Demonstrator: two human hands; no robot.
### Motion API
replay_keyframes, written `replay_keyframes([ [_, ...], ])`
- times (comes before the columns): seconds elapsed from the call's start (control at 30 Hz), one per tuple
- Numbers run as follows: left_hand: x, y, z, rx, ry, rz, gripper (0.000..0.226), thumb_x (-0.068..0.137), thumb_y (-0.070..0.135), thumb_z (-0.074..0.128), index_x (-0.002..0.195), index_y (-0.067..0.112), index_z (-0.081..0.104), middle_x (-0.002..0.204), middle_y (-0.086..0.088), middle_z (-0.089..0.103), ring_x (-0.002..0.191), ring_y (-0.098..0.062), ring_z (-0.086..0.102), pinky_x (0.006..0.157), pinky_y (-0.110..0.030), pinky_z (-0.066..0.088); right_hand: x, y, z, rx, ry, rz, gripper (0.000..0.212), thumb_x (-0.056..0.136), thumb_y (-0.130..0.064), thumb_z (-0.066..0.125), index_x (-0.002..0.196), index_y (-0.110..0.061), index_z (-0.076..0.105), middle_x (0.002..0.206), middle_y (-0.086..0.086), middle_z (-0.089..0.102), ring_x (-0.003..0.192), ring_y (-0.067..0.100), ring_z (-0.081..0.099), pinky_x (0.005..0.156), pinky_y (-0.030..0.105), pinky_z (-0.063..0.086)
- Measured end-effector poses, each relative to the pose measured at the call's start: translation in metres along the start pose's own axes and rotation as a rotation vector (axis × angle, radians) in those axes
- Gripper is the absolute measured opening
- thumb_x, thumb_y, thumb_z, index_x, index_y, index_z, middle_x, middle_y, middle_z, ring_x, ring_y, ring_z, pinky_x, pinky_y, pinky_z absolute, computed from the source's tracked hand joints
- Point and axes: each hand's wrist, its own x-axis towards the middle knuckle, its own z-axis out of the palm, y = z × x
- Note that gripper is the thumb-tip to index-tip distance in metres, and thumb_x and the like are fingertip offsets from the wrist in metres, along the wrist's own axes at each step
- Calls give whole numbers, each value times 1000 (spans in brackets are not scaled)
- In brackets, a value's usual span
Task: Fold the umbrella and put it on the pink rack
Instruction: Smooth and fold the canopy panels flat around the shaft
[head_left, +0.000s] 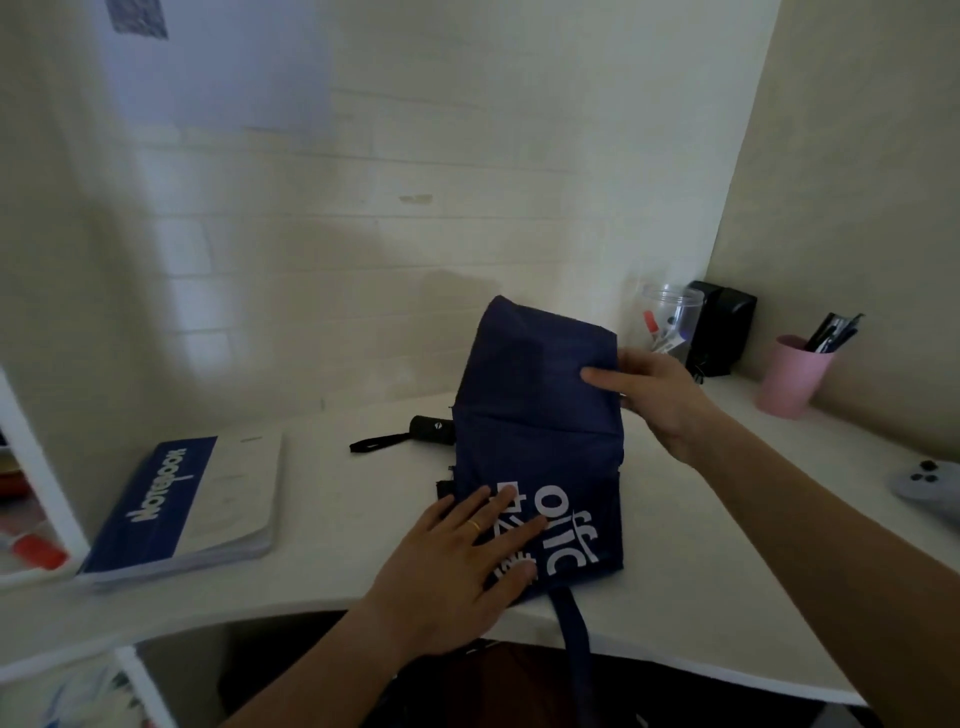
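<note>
A navy blue umbrella with white lettering lies collapsed on the white desk, its cloth partly lifted at the far end. Its black handle with a wrist strap pokes out to the left. A navy closing strap hangs over the desk's front edge. My left hand lies flat on the near part of the cloth, fingers spread, a ring on one finger. My right hand pinches the raised far flap of cloth between thumb and fingers. No pink rack is in view.
A blue and white notebook lies at the left. At the back right stand a clear jar, a black box and a pink cup with pens. A grey controller sits at the right edge. A white shelf is far left.
</note>
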Motion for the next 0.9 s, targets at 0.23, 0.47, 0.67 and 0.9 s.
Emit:
replay_keyframes([
  [0.23, 1, -1, 1, 41, 9, 3, 57, 100, 67, 6, 155, 54, 5, 170, 10, 2, 157, -13, -1, 127, -43, 1, -73, 20, -6, -138, -94, -254, 20, 79, 9, 75, 88, -6, 66, 86, 3, 74, 79, 12, 70, 76, 20, 54],
  [0.47, -3, -1, 4, -24, 220, 63, 47, 104, 56, 30, 129, 35, 63, 135, 5, 66, 139, -19, 48, 125, -39, 20, -114, 60, 1, -840, -144, -589, 31, 74, -4, 78, 90, -30, 75, 94, -15, 68, 87, 4, 64, 79, 28, 54],
  [0.67, -10, 15, -5, -106, 475, -136, 52, 86, 67, 54, 120, 30, 69, 123, 3, 66, 118, -20, 56, 103, -35, 44, -127, 72, 4, -1061, -190, -691, 21, 78, -20, 74, 92, -35, 69, 99, -19, 64, 91, 9, 58, 77, 29, 51],
  [0.9, -10, 35, -39, -633, 526, -544, 68, 79, 68, 67, 135, 43, 37, 71, 10, 71, 72, -6, 68, 81, -37, 55, -130, 84, 7, -1087, -163, -785, 17, 82, -14, 71, 89, -29, 70, 93, -10, 64, 82, 13, 58, 69, 26, 49],
])
